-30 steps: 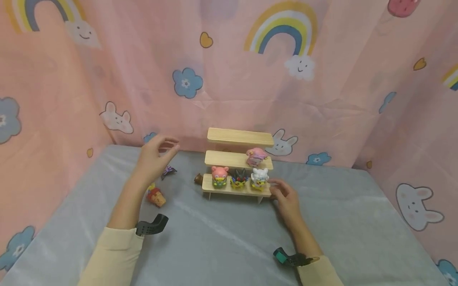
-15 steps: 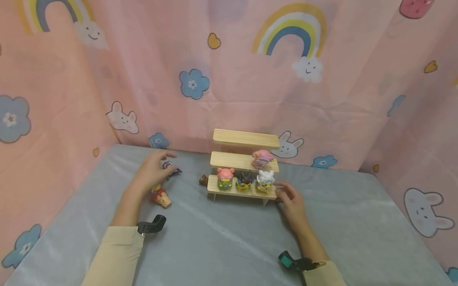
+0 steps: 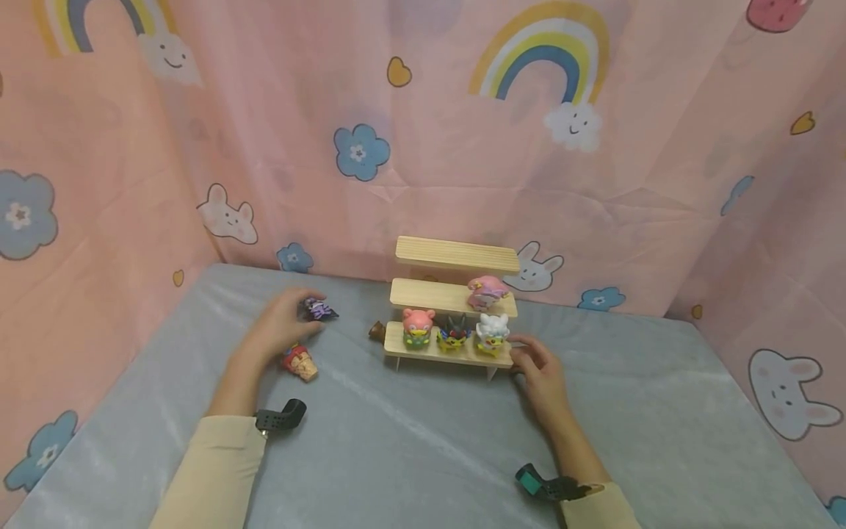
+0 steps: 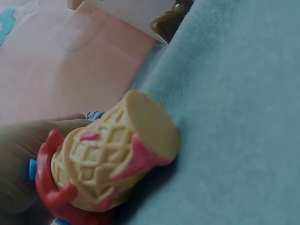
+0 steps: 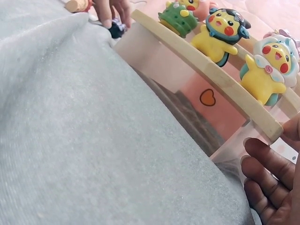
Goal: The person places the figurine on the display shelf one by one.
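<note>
At the left of the head view, my left hand (image 3: 284,319) curls its thumb and fingers around a small purple-and-dark figurine (image 3: 319,309) lying on the cloth. Below that hand lies an ice-cream-cone figurine (image 3: 302,364); its waffle cone and red part fill much of the left wrist view (image 4: 98,164). My right hand (image 3: 538,371) holds the right end of a three-step wooden display shelf (image 3: 396,353), fingertips below the board in the right wrist view. On the bottom step stand a pink-hooded figurine (image 3: 418,329), a black-hooded one (image 3: 454,334) and a white-hooded one (image 3: 492,335).
A pink figurine (image 3: 487,292) sits at the right of the middle step. Beside the shelf's left end is a brown object (image 3: 377,331). Grey cloth (image 3: 410,448) covers the table, and a pink printed curtain (image 3: 436,162) hangs behind it.
My left hand has come down from above the cloth and closed around the purple figurine. The right hand stays at the shelf's end. The head view has shifted slightly.
</note>
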### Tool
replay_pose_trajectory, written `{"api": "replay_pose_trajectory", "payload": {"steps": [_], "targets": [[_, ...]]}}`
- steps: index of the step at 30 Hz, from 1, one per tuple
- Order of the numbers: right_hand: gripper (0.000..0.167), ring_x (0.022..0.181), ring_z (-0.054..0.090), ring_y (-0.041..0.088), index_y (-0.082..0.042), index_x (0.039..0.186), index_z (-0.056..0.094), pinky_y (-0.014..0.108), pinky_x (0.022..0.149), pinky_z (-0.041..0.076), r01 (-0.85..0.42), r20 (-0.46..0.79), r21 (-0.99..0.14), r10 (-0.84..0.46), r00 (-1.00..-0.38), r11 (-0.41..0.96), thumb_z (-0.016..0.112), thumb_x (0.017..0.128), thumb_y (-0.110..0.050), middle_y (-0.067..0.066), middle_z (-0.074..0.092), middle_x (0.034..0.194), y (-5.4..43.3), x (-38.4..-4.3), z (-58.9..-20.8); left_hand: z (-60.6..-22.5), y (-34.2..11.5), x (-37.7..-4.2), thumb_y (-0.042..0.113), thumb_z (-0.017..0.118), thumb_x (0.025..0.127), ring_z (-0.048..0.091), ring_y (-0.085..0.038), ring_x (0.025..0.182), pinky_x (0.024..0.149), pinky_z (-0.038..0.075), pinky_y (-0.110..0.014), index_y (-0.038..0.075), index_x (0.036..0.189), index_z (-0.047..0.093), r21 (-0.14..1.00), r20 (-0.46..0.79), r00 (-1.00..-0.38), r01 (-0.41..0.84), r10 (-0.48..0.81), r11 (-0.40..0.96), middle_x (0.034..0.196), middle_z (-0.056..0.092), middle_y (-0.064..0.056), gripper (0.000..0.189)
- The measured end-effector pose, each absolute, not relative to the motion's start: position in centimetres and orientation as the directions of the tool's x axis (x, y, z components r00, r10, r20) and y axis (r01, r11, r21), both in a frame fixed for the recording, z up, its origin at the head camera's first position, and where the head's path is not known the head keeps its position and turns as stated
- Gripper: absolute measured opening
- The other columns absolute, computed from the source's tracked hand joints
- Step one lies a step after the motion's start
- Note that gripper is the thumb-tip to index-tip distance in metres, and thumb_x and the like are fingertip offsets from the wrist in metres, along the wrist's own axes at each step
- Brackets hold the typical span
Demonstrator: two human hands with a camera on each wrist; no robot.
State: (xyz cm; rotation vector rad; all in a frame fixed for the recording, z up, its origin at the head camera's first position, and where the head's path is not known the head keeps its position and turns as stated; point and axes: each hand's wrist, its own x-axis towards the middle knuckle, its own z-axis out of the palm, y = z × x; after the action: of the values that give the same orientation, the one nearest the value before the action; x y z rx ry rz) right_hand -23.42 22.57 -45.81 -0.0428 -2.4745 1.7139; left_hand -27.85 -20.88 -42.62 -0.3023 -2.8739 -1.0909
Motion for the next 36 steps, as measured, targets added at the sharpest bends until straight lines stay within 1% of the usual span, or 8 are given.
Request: {"api": "replay_pose_trajectory", "payload": {"steps": [7,12,16,18,25,29,32,36], "targets": [[0.025,0.081,0.064,0.004,-0.003,0.122,0.065,0.021,0.074,0.056,-0.089,0.13,-0.933,0.094,-0.987,0.348,0.053,0.102,-0.009,-0.016,0.067,0.089,22.71,-23.52,-46.2,-42.8,-20.51,-27.81,0.017,0.069,0.094,0.052,-0.039,0.133,0.113,0.039,-0.058,0.008,0.13,0.063,0.664,0.087,-0.992,0.122,0.086,0.737,0.139,0.059,-0.019,0.038],[0.026,0.082,0.064,0.004,-0.003,0.123,0.064,0.021,0.075,0.056,-0.077,0.119,-0.93,0.096,-0.988,0.36,0.052,0.102,-0.009,-0.016,0.066,0.09,22.74,-23.46,-46.24,-42.89,-20.34,-27.8,0.031,0.055,0.103,0.059,-0.038,0.127,0.109,0.044,-0.057,0.011,0.134,0.061,0.728,0.05,-0.999,0.048,0.017,0.684,0.138,0.061,-0.017,0.038],[0.025,0.083,0.064,0.005,-0.003,0.123,0.064,0.021,0.075,0.056,-0.062,0.105,-0.931,0.102,-0.989,0.36,0.052,0.102,-0.009,-0.013,0.067,0.091,22.76,-23.52,-46.22,-42.9,-20.3,-27.76,0.042,0.045,0.107,0.06,-0.039,0.126,0.107,0.045,-0.057,0.009,0.136,0.059,0.737,0.074,-0.997,0.067,0.018,0.673,0.138,0.062,-0.018,0.046],[0.025,0.083,0.064,0.005,-0.003,0.123,0.064,0.021,0.075,0.056,-0.059,0.102,-0.931,0.1,-0.99,0.36,0.052,0.102,-0.01,-0.012,0.067,0.092,22.74,-23.54,-46.2,-42.96,-20.34,-27.74,0.044,0.044,0.107,0.06,-0.04,0.125,0.107,0.046,-0.057,0.008,0.135,0.06,0.737,0.09,-0.996,0.082,0.023,0.671,0.137,0.063,-0.019,0.048],[0.025,0.083,0.064,0.005,-0.004,0.124,0.064,0.02,0.075,0.056,-0.056,0.099,-0.932,0.102,-0.99,0.358,0.052,0.102,-0.009,-0.014,0.067,0.091,22.69,-23.56,-46.17,-43.36,-20.47,-27.85,0.04,0.046,0.107,0.057,-0.041,0.13,0.11,0.044,-0.057,0.007,0.133,0.061,0.762,0.092,-0.996,0.071,0.002,0.644,0.136,0.063,-0.02,0.044],[0.026,0.083,0.064,0.005,-0.004,0.124,0.064,0.02,0.075,0.056,-0.063,0.108,-0.927,0.101,-0.989,0.369,0.052,0.102,-0.01,-0.013,0.067,0.092,22.68,-23.57,-46.13,-43.39,-20.52,-27.97,0.037,0.049,0.107,0.058,-0.038,0.127,0.106,0.046,-0.055,0.009,0.135,0.059,0.798,0.097,-0.995,0.064,-0.023,0.599,0.139,0.06,-0.017,0.041],[0.026,0.083,0.063,0.005,-0.004,0.124,0.064,0.02,0.075,0.056,-0.066,0.111,-0.923,0.098,-0.989,0.379,0.052,0.102,-0.01,-0.013,0.066,0.092,22.7,-23.54,-46.07,-43.36,-20.54,-27.99,0.035,0.056,0.104,0.063,-0.035,0.118,0.095,0.053,-0.048,0.01,0.133,0.06,0.821,0.105,-0.99,0.035,-0.089,0.57,0.134,0.062,-0.015,0.039],[0.026,0.083,0.063,0.005,-0.004,0.124,0.064,0.02,0.075,0.056,-0.066,0.109,-0.926,0.094,-0.99,0.372,0.052,0.103,-0.011,-0.014,0.066,0.091,22.7,-23.52,-45.98,-43.3,-20.63,-27.95,0.036,0.068,0.097,0.068,-0.023,0.092,0.076,0.054,-0.028,0.007,0.125,0.064,0.868,0.071,-0.963,-0.07,-0.262,0.492,0.118,0.066,-0.015,0.04]]}}
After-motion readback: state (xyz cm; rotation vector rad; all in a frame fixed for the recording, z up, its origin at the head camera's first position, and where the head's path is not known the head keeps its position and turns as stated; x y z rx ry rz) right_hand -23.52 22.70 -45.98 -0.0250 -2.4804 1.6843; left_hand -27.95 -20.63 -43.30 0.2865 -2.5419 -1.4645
